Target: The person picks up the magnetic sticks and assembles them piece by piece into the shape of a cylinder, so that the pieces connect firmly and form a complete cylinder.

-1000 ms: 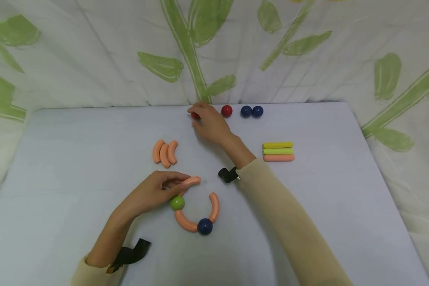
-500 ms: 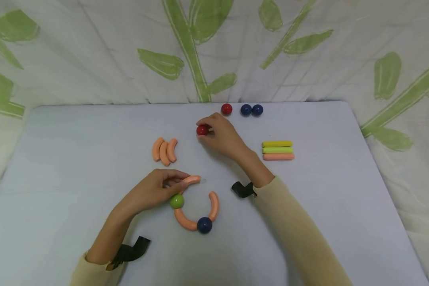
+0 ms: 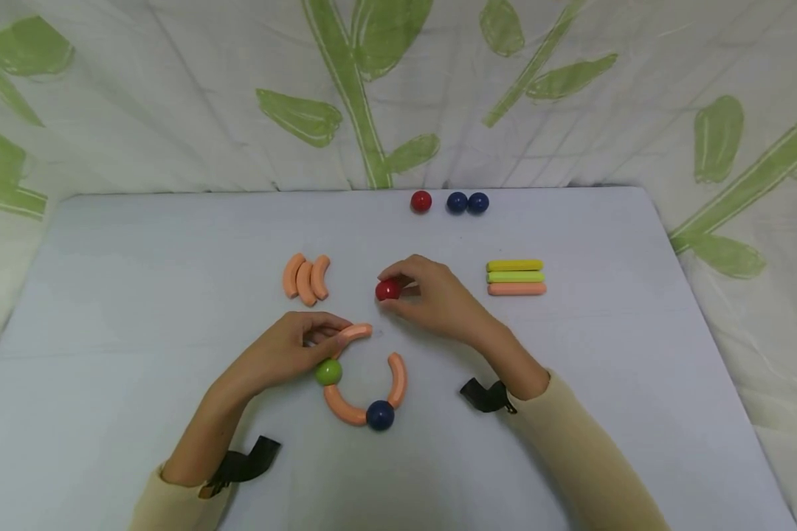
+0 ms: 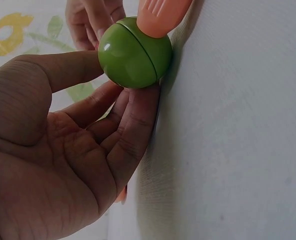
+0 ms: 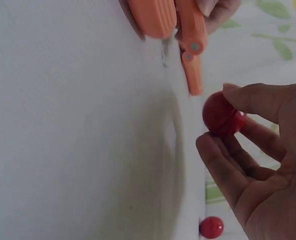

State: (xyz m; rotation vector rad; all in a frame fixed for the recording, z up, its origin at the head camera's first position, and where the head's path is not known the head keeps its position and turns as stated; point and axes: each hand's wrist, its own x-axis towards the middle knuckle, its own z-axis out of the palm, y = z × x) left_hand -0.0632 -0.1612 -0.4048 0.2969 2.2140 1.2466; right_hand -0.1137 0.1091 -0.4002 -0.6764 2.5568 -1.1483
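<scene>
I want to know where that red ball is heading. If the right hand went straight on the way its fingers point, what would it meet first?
The right hand, pinching the red ball, points left and slightly toward the person. Probably first: the free tip of the curved orange piece held by the left hand, though depth is unclear.

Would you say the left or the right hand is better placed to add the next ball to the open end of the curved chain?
Probably the right hand: it pinches the red ball just above the curved piece the left hand steadies.

I see bare worktop (image 3: 139, 295) toward its left edge; three orange curves (image 3: 305, 279) and stacked sticks (image 3: 516, 277) flank the middle.
</scene>
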